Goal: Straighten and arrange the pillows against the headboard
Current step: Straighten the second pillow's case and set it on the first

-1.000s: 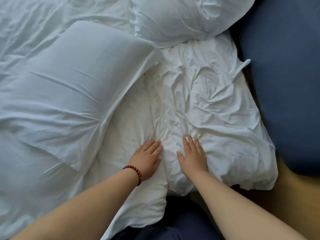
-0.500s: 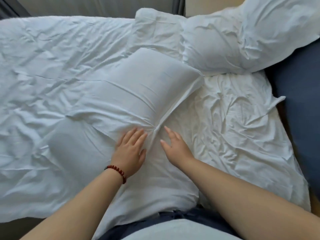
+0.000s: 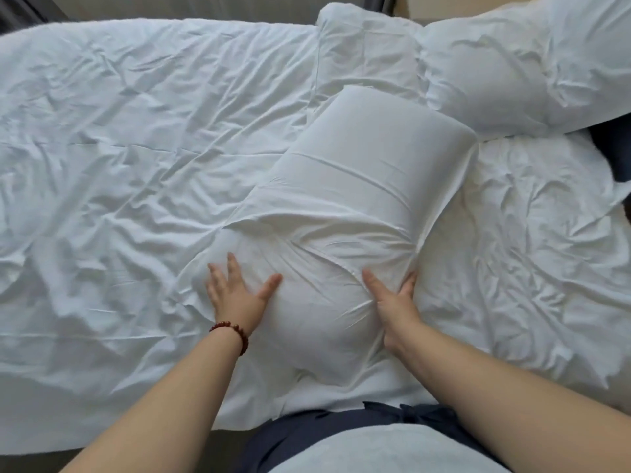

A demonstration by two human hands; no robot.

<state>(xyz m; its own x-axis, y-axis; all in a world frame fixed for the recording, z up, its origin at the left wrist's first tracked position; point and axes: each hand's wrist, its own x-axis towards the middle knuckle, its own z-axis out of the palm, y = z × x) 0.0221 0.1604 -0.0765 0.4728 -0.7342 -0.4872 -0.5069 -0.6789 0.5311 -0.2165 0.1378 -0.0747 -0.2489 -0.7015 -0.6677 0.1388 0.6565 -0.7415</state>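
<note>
Pillows number three on my feed. The near pillow lies on the sheet in the middle of the bed. It runs lengthwise away from me and angles toward the upper right, its near end close to my body and its far end just short of the other two. My left hand lies flat on its near left part, fingers straight and spread, thumb out to the right, holding nothing. A red bead bracelet circles that wrist. My right hand is on the pillow's near right side, thumb on top and fingers curled at the edge, with a bunch of pillowcase pinched between them. Creases fan out from that grip. The far pillow sits at the top of the bed. The corner pillow, plump and creased, lies tilted in the upper right, touching the far pillow's right side. The sheet is crumpled all over. A dark blue panel shows at the right edge below the corner pillow; I cannot tell from here whether it is the headboard.
</note>
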